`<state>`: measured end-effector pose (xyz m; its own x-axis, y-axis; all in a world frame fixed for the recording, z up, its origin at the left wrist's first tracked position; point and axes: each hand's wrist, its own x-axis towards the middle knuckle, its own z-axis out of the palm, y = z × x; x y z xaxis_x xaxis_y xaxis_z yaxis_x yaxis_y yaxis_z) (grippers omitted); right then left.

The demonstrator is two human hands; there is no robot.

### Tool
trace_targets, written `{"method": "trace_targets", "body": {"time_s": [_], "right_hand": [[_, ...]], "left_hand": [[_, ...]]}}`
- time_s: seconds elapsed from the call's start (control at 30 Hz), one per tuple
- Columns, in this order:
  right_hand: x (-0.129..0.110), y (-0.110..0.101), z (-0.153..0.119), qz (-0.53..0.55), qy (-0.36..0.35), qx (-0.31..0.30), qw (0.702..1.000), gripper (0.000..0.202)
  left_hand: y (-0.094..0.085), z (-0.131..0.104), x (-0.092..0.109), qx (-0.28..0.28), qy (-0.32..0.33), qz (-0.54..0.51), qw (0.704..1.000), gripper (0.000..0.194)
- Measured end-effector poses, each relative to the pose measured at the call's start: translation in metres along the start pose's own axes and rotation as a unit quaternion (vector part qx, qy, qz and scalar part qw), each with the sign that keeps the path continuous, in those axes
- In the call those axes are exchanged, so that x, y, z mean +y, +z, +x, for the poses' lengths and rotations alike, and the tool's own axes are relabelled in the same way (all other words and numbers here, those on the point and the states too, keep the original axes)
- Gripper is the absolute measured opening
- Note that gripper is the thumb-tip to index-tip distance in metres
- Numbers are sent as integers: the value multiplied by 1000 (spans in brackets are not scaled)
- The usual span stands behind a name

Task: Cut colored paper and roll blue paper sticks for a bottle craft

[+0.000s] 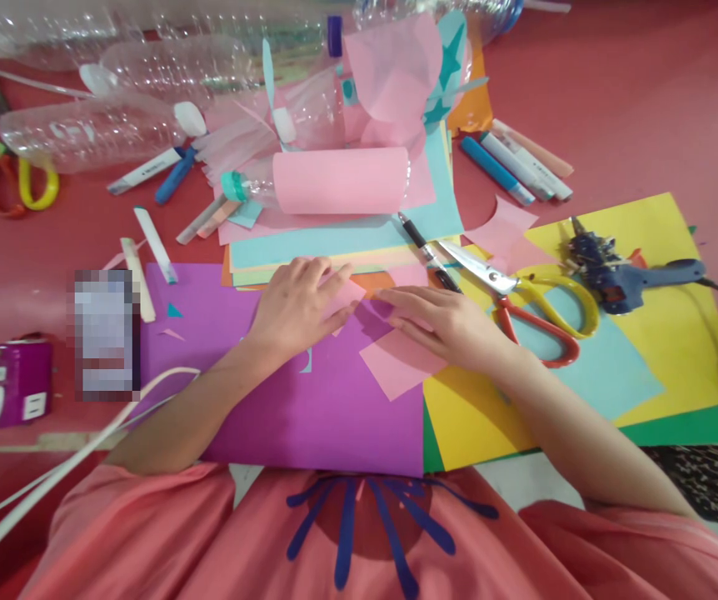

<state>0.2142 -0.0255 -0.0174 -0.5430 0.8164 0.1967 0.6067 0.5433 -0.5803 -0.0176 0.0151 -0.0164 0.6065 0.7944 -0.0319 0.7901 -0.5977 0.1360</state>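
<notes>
My left hand [300,304] lies over the purple sheet [346,425], thumb and index finger apart. A small piece of pink paper [351,294] shows between them, flat under the fingertips. Facing it, my right hand [450,321] has its fingers stretched out toward the left. Beneath and in front of that hand is another pink paper scrap [396,367], partly covered by the palm. Scissors [509,292] with one yellow and one red handle lie just beyond my right hand, blades spread a little. A black pen [425,246] lies along the blades.
Behind the hands, a clear bottle wrapped in pink paper [340,181] rests on stacked coloured sheets [346,250]. A glue gun [627,271] sits on yellow paper [665,233]. Left are a blurred phone [106,333], a purple box [12,379] and white cables. Markers [521,167] and plastic bottles [93,129] lie farther back.
</notes>
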Motion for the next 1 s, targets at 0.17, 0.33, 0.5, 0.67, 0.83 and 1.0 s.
{"method": "trace_targets", "body": {"time_s": [0.17, 0.33, 0.5, 0.67, 0.83, 1.0], "right_hand": [[6, -4, 3, 51, -15, 97, 994, 23], [25, 1, 4, -109, 73, 133, 982, 22], [35, -3, 0, -186, 139, 139, 963, 29], [34, -9, -1, -189, 204, 138, 951, 36], [33, -8, 1, -212, 228, 118, 943, 30], [45, -11, 2, -185, 256, 177, 932, 25]], "left_hand": [[-1, 0, 0, -6, -31, -3, 999, 31], [3, -3, -2, 8, 16, -14, 1000, 25], [8, -3, -5, 44, -3, -22, 999, 38], [14, -2, -11, 54, -26, -43, 997, 42], [16, -1, -11, 50, -28, -46, 997, 43], [14, 0, -10, 42, -32, -48, 997, 44]]}}
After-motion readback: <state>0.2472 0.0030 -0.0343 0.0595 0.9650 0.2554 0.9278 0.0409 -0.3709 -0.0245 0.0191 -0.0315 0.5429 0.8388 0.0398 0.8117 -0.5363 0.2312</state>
